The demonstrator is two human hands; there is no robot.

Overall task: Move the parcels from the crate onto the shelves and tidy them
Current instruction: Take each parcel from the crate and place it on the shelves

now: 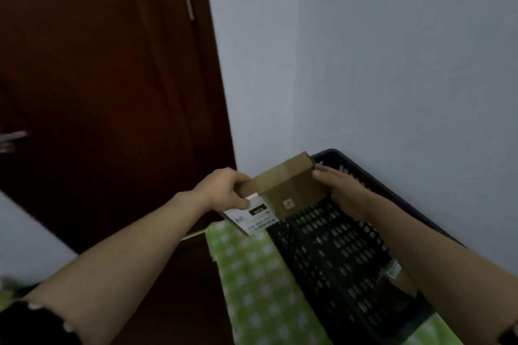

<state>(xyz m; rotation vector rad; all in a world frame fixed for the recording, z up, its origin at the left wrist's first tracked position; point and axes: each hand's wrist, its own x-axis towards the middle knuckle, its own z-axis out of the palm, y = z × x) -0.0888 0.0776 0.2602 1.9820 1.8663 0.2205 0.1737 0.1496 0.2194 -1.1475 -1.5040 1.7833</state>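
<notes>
A brown cardboard parcel [283, 190] with a white shipping label hangs in the air above the left end of a black perforated crate [330, 249]. My left hand [221, 190] grips the parcel's label end. My right hand [339, 187] holds its far right side. Deep in the crate's right part lies another brown parcel [398, 286], half hidden by my right forearm. No shelves are in view.
The crate stands on a surface covered with a green and white checked cloth [252, 283], pushed against a pale wall [364, 64]. A dark wooden door [98, 92] with a metal handle [11, 140] fills the left side.
</notes>
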